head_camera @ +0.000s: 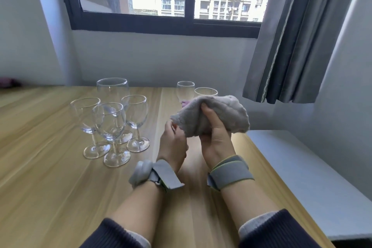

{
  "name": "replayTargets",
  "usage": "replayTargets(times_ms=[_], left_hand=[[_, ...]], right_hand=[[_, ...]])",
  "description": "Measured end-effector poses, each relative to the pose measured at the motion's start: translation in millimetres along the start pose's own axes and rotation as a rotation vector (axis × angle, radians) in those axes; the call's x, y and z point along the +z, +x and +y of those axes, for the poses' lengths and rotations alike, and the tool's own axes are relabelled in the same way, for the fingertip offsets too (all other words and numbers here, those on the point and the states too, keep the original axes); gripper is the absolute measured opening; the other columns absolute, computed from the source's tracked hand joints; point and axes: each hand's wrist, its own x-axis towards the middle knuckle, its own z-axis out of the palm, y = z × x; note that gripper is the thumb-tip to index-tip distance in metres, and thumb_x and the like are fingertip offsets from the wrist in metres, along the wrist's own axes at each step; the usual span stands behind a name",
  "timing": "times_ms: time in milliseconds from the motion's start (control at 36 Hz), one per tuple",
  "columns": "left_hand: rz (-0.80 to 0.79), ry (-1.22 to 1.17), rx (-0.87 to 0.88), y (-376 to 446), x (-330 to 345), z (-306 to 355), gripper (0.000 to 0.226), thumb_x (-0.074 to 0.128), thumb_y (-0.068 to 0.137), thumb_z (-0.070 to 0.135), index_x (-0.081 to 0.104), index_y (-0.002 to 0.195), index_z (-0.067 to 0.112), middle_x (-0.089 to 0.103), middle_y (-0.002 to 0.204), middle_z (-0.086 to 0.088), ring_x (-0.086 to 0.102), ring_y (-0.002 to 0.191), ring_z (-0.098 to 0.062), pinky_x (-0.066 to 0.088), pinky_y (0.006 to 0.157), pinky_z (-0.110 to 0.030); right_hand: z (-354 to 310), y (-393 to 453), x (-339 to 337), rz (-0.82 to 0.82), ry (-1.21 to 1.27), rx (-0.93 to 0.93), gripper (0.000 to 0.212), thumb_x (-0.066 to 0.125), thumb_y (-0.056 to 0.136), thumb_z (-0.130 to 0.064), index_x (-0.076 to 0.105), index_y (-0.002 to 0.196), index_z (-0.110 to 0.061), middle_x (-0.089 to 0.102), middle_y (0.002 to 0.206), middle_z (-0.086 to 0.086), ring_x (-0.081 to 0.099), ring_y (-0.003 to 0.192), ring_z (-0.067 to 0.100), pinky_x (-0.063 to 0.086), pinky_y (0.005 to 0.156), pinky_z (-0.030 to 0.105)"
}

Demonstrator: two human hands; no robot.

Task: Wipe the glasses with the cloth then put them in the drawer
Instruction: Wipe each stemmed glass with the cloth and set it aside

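Note:
Above the wooden table (50, 177), both hands hold up a bunched grey cloth (225, 115). My right hand (216, 139) grips it from below, thumb pressed into the fabric. My left hand (173, 141) pinches the cloth's lower left edge. I cannot tell whether a glass is wrapped inside it. Several clear wine glasses stand upright in a tight cluster to the left: a large one (112, 89) at the back and smaller ones (109, 122) in front. Another wine glass (185, 90) and a short tumbler (205, 91) stand behind the cloth. No drawer is in view.
Something small and purple (184, 103) lies just behind the cloth. The table's right edge runs beside a pale grey ledge (302, 167). A grey curtain (291, 46) hangs at the right, below a window in the far wall.

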Motion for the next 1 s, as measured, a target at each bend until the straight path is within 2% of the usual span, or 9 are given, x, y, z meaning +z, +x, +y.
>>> replayTargets(times_ms=[111,250,333,417,556,667,750,917,1000], left_hand=[[-0.012,0.194,0.122,1,-2,-4,0.014,0.039,0.093,0.023,0.038,0.08,0.024,0.047,0.069,-0.004,0.054,0.074,-0.044,0.038,0.063,-0.042],[-0.033,0.254,0.084,-7,2,2,0.013,0.036,0.076,0.033,0.038,0.081,0.022,0.057,0.096,-0.028,0.058,0.093,-0.05,0.048,0.077,-0.052],[-0.051,0.227,0.031,-5,4,4,0.009,0.039,0.09,0.027,0.038,0.088,0.018,0.055,0.102,-0.03,0.058,0.09,-0.049,0.05,0.071,-0.055],[-0.086,0.119,-0.11,4,6,-1,0.013,0.037,0.095,0.021,0.037,0.082,0.017,0.042,0.074,-0.01,0.043,0.049,-0.024,0.032,0.04,-0.024],[-0.139,-0.209,-0.429,8,-2,2,0.016,0.036,0.093,0.019,0.038,0.079,0.012,0.028,0.062,-0.002,0.024,0.033,-0.008,0.017,0.034,-0.008],[-0.201,-0.376,-0.596,5,-12,13,0.019,0.032,0.092,0.019,0.034,0.073,0.013,0.029,0.058,0.0,0.024,0.03,-0.005,0.012,0.031,-0.008],[-0.26,-0.478,-0.72,5,-16,11,0.02,0.032,0.088,0.019,0.033,0.068,0.014,0.028,0.051,0.002,0.024,0.029,-0.005,0.009,0.029,-0.008],[-0.261,-0.503,-0.76,2,-14,8,0.021,0.031,0.089,0.018,0.034,0.068,0.014,0.029,0.048,0.002,0.025,0.029,-0.005,0.01,0.027,-0.008],[-0.224,-0.429,-0.699,0,-8,6,0.022,0.03,0.092,0.018,0.035,0.071,0.013,0.03,0.048,0.001,0.025,0.029,-0.005,0.01,0.03,-0.008]], right_hand=[[2,13,-4,0.143,0.121,0.089,0.077,0.087,0.056,-0.016,0.055,0.125,-0.006,0.07,0.111,0.012,0.069,0.098,0.028,0.056,0.086,0.041],[7,21,-9,0.247,0.178,0.09,0.1,0.089,0.036,-0.023,0.053,0.127,-0.005,0.069,0.112,0.011,0.071,0.094,0.024,0.058,0.081,0.037],[2,14,-7,0.283,0.172,0.048,0.075,0.086,0.058,-0.021,0.052,0.124,-0.005,0.07,0.108,0.008,0.069,0.092,0.02,0.056,0.083,0.034],[-2,12,-9,0.263,0.166,0.065,0.057,0.079,0.071,-0.019,0.051,0.118,-0.005,0.069,0.101,0.006,0.068,0.087,0.018,0.055,0.078,0.032],[-1,12,-12,-0.088,0.097,0.083,0.074,0.08,0.067,-0.024,0.05,0.131,0.0,0.065,0.121,0.015,0.063,0.112,0.027,0.046,0.101,0.04],[-7,11,-14,-0.248,0.034,0.078,0.065,0.071,0.076,-0.026,0.051,0.132,0.001,0.059,0.13,0.017,0.056,0.121,0.029,0.042,0.106,0.04],[-9,7,-16,-0.306,-0.038,0.08,0.051,0.065,0.08,-0.023,0.056,0.124,0.0,0.065,0.12,0.014,0.059,0.118,0.026,0.046,0.1,0.035],[-5,4,-13,-0.19,-0.074,0.064,0.064,0.071,0.074,-0.026,0.051,0.13,-0.003,0.066,0.12,0.014,0.064,0.111,0.024,0.05,0.094,0.034],[-3,5,-12,-0.084,-0.046,0.016,0.053,0.075,0.077,-0.02,0.056,0.123,-0.004,0.072,0.107,0.01,0.069,0.099,0.021,0.054,0.087,0.034]])
